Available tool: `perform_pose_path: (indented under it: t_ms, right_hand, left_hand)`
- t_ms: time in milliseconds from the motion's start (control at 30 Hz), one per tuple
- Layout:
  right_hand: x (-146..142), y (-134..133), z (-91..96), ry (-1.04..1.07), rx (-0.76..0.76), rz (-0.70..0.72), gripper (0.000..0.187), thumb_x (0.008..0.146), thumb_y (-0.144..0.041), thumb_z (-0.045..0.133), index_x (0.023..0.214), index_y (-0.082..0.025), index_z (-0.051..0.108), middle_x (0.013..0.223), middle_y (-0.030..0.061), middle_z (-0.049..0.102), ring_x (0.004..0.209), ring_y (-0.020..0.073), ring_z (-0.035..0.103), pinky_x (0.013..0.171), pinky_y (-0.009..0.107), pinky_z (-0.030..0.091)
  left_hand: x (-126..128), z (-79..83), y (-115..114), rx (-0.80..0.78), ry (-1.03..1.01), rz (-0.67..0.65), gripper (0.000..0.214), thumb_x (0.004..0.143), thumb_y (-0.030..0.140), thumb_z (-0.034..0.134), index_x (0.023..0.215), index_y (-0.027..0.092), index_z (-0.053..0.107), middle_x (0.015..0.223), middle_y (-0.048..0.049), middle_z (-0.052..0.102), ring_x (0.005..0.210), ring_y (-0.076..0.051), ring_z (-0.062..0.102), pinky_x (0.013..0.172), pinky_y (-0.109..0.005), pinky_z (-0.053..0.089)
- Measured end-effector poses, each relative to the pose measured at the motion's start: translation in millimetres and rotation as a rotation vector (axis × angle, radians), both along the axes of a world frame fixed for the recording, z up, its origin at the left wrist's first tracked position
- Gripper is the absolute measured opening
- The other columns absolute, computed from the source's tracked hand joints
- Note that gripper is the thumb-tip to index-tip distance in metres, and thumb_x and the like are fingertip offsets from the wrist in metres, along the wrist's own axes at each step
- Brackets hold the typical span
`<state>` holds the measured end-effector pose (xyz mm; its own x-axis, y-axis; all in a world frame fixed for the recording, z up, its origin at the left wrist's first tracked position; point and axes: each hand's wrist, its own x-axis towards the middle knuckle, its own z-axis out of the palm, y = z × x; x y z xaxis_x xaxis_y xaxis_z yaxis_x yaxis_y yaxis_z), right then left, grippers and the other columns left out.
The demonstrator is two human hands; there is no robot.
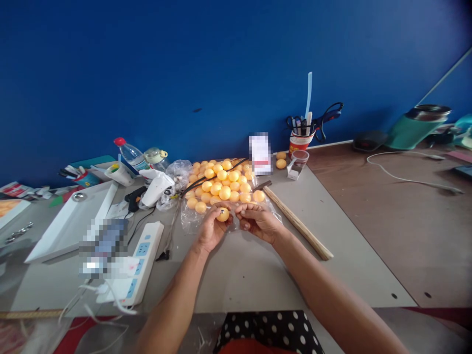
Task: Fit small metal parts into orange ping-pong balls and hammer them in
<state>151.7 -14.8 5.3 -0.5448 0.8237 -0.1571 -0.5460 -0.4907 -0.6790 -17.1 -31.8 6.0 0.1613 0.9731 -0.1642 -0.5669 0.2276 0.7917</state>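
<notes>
In the head view, the person's left hand (214, 226) is curled around an orange ball (223, 217), gripping it between thumb and fingers, with a small shiny metal piece (222, 212) showing on the side of the ball that faces up. The ball therefore lies within the left hand's grasp, at its fingertips, just to the left of the right hand (260, 222). That right hand is bent inward, its thumb and fingers drawn together in a pinch; whether something tiny sits between them cannot be told. Both hands are over the near edge of a clear plastic bag (189, 222), on which a heap of similar orange balls (216, 189) lies directly beyond the hands. A dark cable (195, 184) crosses the heap. Just right of the heap lies a wooden-handled hammer (299, 223), slanting toward the person past the right hand. Well to the left of the left hand, a white power strip (147, 250) rests on the grey tabletop (254, 275), with a shallow white tray (79, 221) farther left.
</notes>
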Motion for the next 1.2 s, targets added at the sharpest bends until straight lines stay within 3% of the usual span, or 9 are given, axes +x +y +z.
perform_pose_path:
  t_ms: [433,600,967,1200]
  right_hand:
    - [-0.4,0.3,-0.7,0.021,0.040,0.007,0.020,0.068,-0.022,0.079,0.074,-0.016,0.061,0.063,-0.0019,0.058,0.047,0.0066,0.046,0.048,0.022,0.033]
    - [-0.2,-0.1,-1.3,0.040,0.070,0.030,0.019,0.067,-0.023,0.079,0.072,-0.016,0.061,0.062,-0.0025,0.058,0.047,0.0067,0.047,0.049,0.022,0.033]
    - [1.4,-1.8,3.6,0.009,0.081,0.017,0.021,0.067,-0.028,0.080,0.074,-0.017,0.063,0.067,-0.0011,0.062,0.049,0.0073,0.048,0.051,0.023,0.034]
    - [0.7,-1.4,2.6,-0.001,0.085,-0.007,0.022,0.066,-0.028,0.081,0.072,-0.018,0.063,0.068,-0.0011,0.061,0.051,0.0077,0.047,0.053,0.024,0.035]
  left_hand:
    - [1.3,1.1,-0.5,0.014,0.009,-0.039,0.022,0.071,0.025,0.072,0.090,0.017,0.062,0.089,-0.0024,0.063,0.075,-0.014,0.059,0.067,-0.026,0.047]
    - [1.0,1.7,-0.7,0.000,-0.003,-0.036,0.031,0.071,0.025,0.074,0.098,0.017,0.062,0.091,-0.0036,0.063,0.075,-0.014,0.060,0.068,-0.027,0.048]
    - [2.1,3.1,-1.6,0.090,0.024,-0.064,0.031,0.071,0.027,0.079,0.096,0.016,0.063,0.087,-0.0046,0.066,0.078,-0.016,0.064,0.071,-0.029,0.051]
    - [3.1,4.2,-1.6,0.068,0.024,-0.042,0.032,0.071,0.028,0.079,0.096,0.015,0.065,0.097,-0.0077,0.068,0.081,-0.017,0.065,0.075,-0.030,0.053]
